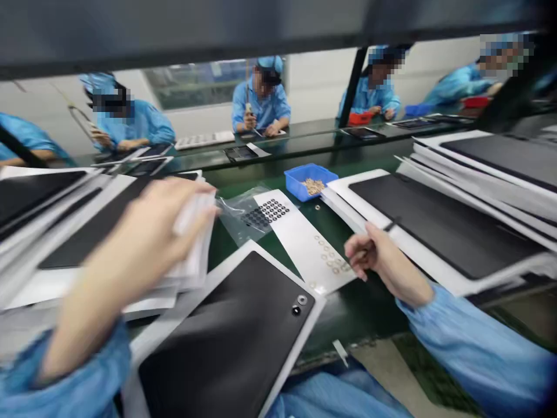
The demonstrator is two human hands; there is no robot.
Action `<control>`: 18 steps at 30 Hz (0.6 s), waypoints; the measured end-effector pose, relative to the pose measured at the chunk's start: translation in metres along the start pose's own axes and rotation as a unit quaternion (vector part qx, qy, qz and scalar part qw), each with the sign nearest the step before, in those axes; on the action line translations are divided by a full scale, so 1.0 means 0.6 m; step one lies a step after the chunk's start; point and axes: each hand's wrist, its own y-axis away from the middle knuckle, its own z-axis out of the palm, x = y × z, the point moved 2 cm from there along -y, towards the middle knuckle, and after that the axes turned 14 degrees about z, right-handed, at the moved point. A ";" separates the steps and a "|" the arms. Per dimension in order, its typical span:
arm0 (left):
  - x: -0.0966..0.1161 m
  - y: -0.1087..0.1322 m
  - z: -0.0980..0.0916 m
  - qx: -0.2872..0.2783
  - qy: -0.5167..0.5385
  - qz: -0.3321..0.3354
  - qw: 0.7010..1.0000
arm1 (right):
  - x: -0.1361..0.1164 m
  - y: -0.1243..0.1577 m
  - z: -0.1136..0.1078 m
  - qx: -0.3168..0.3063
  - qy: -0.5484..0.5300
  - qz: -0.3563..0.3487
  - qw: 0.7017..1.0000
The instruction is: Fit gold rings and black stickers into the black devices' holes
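The left hand (152,226) is arched open over the frame-left stack (195,255); the right hand (378,255) is half curled by the edge of the white strip (298,241). Neither hold can be told.

On my green workbench (337,229), a blue bin (300,184) sits at one o'clock, stacked black panels (452,215) at three, a black tablet on white backing (235,319) at seven, more stacked panels (87,239) at nine, and a ring-dotted strip (296,241) dead center.
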 end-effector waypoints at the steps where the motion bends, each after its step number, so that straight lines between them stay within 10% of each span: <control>1: 0.046 -0.015 0.045 -0.052 0.041 0.075 0.995 | -0.003 -0.005 0.002 0.004 0.009 -0.008 1.000; 4: 0.136 -0.036 0.172 -0.175 0.130 0.244 0.945 | -0.003 -0.013 0.010 0.017 0.061 -0.051 0.997; 7: 0.138 -0.035 0.248 -0.229 0.204 0.266 0.914 | 0.015 -0.010 0.016 0.004 0.107 -0.067 0.992; 12: 0.100 -0.018 0.272 -0.217 0.284 0.206 0.911 | 0.056 0.013 0.024 -0.028 0.112 -0.061 0.991; 18: 0.111 -0.008 0.294 -0.209 0.276 0.196 0.918 | 0.084 0.018 0.024 0.120 0.095 -0.088 0.984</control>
